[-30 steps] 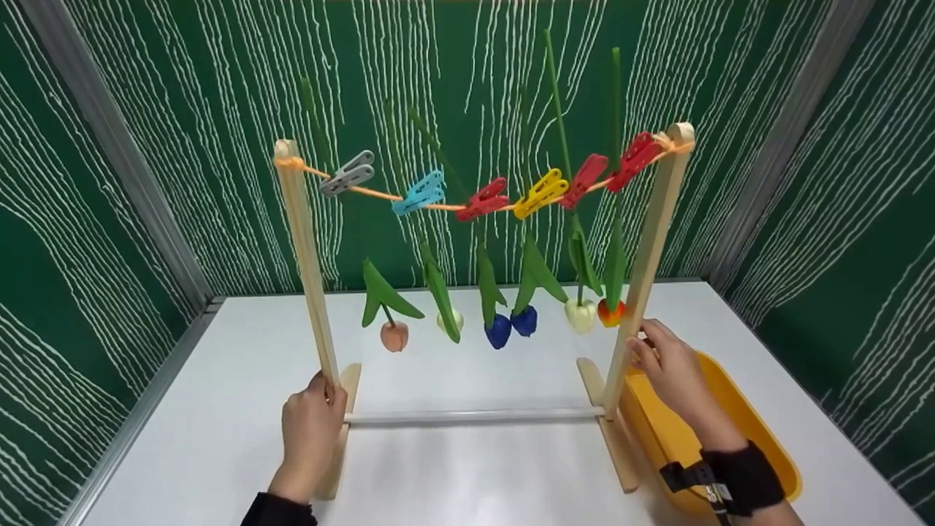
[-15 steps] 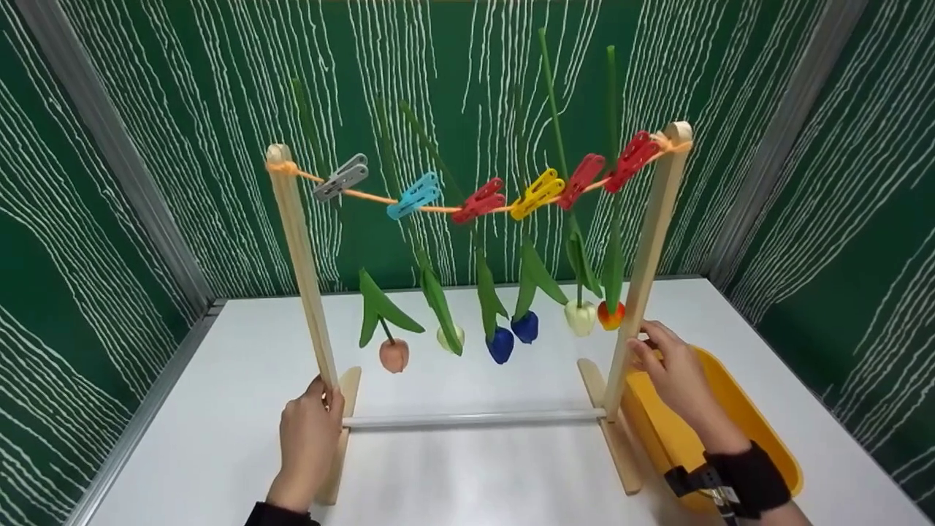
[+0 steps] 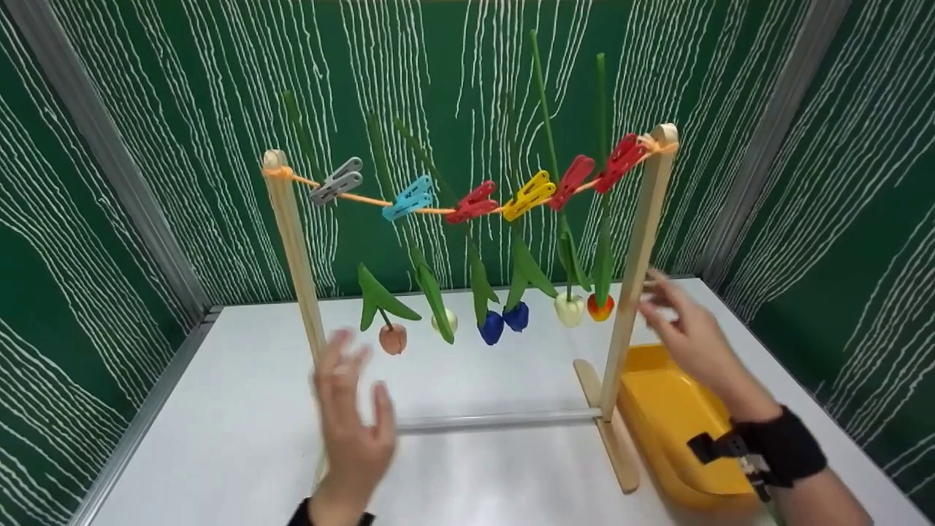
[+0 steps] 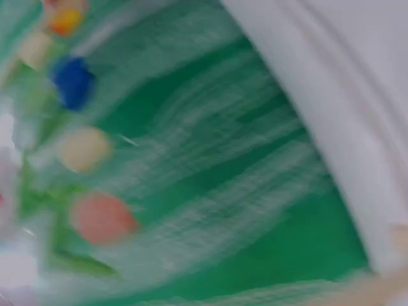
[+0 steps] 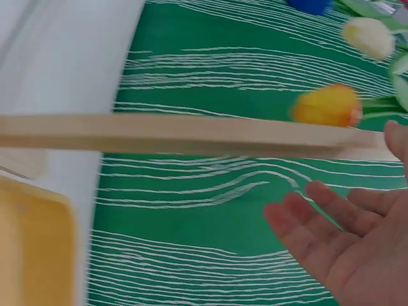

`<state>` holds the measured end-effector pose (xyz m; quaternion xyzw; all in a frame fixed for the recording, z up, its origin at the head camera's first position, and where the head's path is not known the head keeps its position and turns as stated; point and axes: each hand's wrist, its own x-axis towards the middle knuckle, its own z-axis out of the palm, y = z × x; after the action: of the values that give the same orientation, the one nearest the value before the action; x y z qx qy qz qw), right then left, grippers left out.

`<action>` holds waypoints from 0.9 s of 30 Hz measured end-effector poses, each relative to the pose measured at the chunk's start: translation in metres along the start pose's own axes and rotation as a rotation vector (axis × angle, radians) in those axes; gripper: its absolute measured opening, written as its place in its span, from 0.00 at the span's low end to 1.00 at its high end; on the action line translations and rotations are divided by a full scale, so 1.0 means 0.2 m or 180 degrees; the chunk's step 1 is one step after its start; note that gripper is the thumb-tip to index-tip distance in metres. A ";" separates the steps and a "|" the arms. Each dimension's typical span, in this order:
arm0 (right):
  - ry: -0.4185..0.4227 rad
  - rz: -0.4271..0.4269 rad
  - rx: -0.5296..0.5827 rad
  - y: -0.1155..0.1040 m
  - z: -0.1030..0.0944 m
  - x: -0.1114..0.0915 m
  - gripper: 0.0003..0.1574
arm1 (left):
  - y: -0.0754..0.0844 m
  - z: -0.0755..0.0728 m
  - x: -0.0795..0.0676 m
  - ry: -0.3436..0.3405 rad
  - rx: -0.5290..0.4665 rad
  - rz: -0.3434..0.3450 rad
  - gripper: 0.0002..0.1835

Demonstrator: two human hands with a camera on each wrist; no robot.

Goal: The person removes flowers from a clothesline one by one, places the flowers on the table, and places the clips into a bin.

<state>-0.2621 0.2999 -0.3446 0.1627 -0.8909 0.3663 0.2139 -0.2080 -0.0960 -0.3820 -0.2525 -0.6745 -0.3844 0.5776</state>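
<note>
My left hand point(image 3: 354, 431), blurred, is raised in front of the left wooden post point(image 3: 298, 256), fingers spread and holding nothing. Beside the right wooden post point(image 3: 637, 277), my right hand point(image 3: 694, 343) has its fingers loosely extended; the right wrist view shows a gap between its fingertips point(image 5: 275, 220) and the post point(image 5: 178, 132). An orange cord point(image 3: 369, 199) runs between the post tops. Grey point(image 3: 337, 181), blue point(image 3: 407, 198), red point(image 3: 472, 202) and yellow clothespins point(image 3: 529, 196) pinch several artificial tulips onto it, heads down, including a pink one point(image 3: 393, 340) and an orange one point(image 3: 600, 307).
A yellow bin point(image 3: 687, 416) stands on the white table point(image 3: 219, 409), right of the frame. A pale crossbar point(image 3: 504, 419) joins the posts low down, and a wooden foot point(image 3: 619, 456) supports the right one. Green panels with white streaks point(image 3: 453, 88) enclose the back and sides.
Both hands have let go of the posts. The left has risen and shifted right with fingers spreading; the right has moved upward. The hanging tulips have swayed slightly.
</note>
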 end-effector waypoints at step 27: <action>-0.0700 -0.1111 -0.1329 -0.76 -0.56 0.64 0.21 | 0.61 0.95 0.38 -0.1641 -0.1797 -0.1783 0.42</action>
<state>-0.2743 0.2606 -0.1200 0.3045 -0.9234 0.1129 0.2047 -0.2390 0.1213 -0.2872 -0.2952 -0.7071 -0.6185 0.1742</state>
